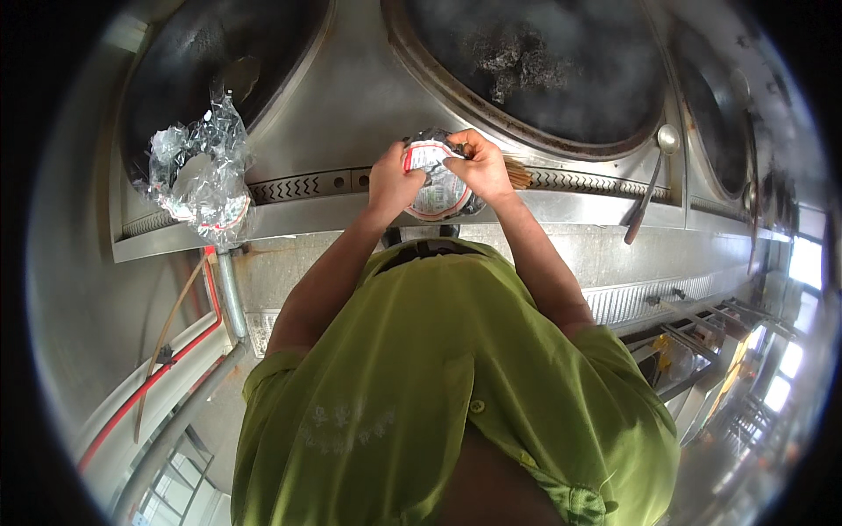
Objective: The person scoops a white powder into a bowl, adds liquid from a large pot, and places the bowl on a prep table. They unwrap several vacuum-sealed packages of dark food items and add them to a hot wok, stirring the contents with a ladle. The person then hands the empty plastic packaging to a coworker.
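Note:
A round plastic-wrapped packet (435, 181) with a red-edged printed label is held between both hands over the front edge of the steel stove. My left hand (395, 181) grips its left side, thumb on the label. Fingers and thumb of my right hand (481, 164) pinch the packet's upper right edge. What is inside the packet cannot be told. Off to the left, crumpled clear plastic packaging (200, 174) with similar red-edged labels lies at the stove's front edge, beside the left wok. The bristles of a bamboo brush (518, 172) show just behind my right hand.
A large dark wok (546, 72) with charred residue and haze lies ahead, another wok (177, 79) at the left, a third (714, 112) at the right. A ladle (650, 181) with a wooden handle rests across the front edge. Pipes (230, 296) run at the lower left.

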A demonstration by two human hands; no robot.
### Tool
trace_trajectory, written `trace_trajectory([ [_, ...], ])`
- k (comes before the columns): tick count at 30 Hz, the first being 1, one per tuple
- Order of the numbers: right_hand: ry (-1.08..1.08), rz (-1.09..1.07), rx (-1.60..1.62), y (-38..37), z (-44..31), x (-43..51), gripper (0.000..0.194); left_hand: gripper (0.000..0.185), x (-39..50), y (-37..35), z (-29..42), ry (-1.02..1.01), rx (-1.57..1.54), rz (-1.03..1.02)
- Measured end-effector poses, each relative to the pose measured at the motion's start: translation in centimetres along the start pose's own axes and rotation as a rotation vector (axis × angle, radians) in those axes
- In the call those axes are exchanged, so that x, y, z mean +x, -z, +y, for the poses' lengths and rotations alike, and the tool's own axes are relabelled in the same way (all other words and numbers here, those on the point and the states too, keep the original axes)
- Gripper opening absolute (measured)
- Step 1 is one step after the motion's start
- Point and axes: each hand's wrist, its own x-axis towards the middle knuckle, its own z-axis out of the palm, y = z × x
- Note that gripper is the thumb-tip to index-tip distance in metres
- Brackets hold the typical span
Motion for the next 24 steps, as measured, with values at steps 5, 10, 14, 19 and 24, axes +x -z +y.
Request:
trace_trajectory([
  [5, -0.032, 0.08, -0.566, -0.2, -2.5, 0.3, 0.073, 0.044, 2.3, 1.1, 1.7, 0.143, 0.309, 0.027],
  [10, -0.397, 0.132, -0.545, -3.3, -1.6, 0.1, 0.092, 0.044, 2.9, 1.0, 3.7, 0.071, 0.539, -0.02],
  [14, -0.483, 0.177, -0.553, -4.1, 1.1, 1.0, 0.091, 0.034, 2.0, -0.3, 5.3, -0.138, 0.561, -0.012],
  [19, -0.566, 0.105, -0.589, -1.5, 4.3, 2.6, 0.079, 0.027, 1.0, -0.8, 3.8, -0.145, 0.422, 0.014],
  [24, -0.26, -0.034, -0.379, 1.4, 7.4, 2.1, 0.068, 0.021, 0.6, 1.1, -2.8, 0.028, -0.083, -0.084],
])
